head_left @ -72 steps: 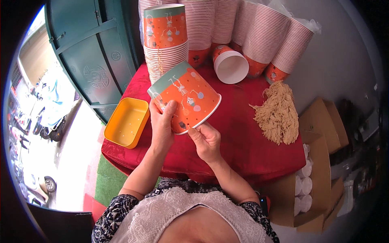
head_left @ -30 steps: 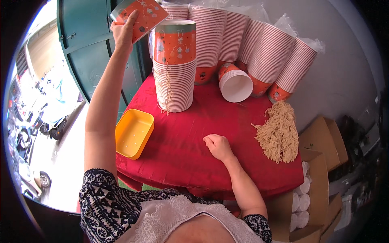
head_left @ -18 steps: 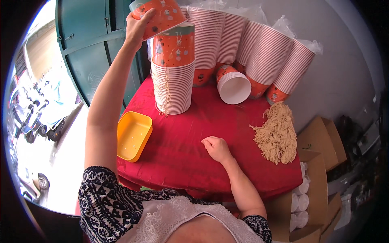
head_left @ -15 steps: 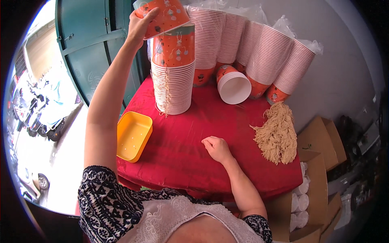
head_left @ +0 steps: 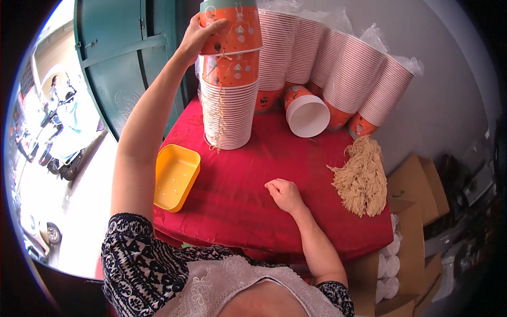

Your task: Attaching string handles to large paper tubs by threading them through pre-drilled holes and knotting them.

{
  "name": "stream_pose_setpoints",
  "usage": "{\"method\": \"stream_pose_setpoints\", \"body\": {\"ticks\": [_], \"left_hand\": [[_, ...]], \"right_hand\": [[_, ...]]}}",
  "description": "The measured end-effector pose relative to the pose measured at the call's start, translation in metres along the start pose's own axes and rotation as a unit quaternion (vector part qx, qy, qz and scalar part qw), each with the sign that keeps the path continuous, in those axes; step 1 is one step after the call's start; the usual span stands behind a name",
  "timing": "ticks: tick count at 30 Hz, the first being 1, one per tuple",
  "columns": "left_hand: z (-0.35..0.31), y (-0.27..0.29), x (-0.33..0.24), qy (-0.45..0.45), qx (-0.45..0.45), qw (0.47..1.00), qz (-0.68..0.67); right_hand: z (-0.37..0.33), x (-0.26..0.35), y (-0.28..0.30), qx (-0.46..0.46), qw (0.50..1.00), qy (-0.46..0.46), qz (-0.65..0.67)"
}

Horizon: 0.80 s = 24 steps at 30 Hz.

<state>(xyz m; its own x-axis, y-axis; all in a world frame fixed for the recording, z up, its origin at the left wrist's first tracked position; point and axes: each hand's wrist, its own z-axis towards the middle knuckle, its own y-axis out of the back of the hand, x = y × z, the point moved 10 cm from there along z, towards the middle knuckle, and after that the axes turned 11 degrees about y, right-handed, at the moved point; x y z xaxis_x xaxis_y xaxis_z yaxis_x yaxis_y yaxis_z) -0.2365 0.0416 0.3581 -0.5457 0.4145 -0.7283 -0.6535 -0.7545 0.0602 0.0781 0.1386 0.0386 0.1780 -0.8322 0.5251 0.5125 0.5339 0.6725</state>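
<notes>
My left hand (head_left: 203,38) is shut on an orange paper bucket (head_left: 237,29) with a grey-green band, turned upside down. The bucket's rim sits around the top of a tall stack of inverted paper buckets (head_left: 235,113) at the far left of the table. Thin tan strings (head_left: 221,111) hang down the side of this stack. My right hand (head_left: 285,195) rests closed on the red cloth near the middle, with its fingers curled and no object showing in it. To its right lies a loose bundle of tan strings (head_left: 362,179).
A yellow plastic tray (head_left: 177,179) lies at the left on the red-covered table (head_left: 232,206). Several plastic-wrapped bucket stacks (head_left: 351,71) line the back, with some nested buckets (head_left: 308,117) lying before them. An open cardboard box (head_left: 409,248) stands beyond the right edge.
My left hand has moved right and slightly down with the bucket, from tilted above the stack to upright over its top. My right hand has hardly moved.
</notes>
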Motion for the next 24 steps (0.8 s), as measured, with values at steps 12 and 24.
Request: {"method": "stream_pose_setpoints", "body": {"ticks": [12,24], "left_hand": [[-0.008,-0.004,0.020,0.042,0.018,0.999,-0.004],[-0.023,-0.009,0.028,0.058,0.026,0.998,-0.021]], "right_hand": [[0.001,-0.001,0.001,0.007,1.000,-0.023,0.012],[0.001,-0.001,0.002,0.008,0.999,-0.026,0.020]]}}
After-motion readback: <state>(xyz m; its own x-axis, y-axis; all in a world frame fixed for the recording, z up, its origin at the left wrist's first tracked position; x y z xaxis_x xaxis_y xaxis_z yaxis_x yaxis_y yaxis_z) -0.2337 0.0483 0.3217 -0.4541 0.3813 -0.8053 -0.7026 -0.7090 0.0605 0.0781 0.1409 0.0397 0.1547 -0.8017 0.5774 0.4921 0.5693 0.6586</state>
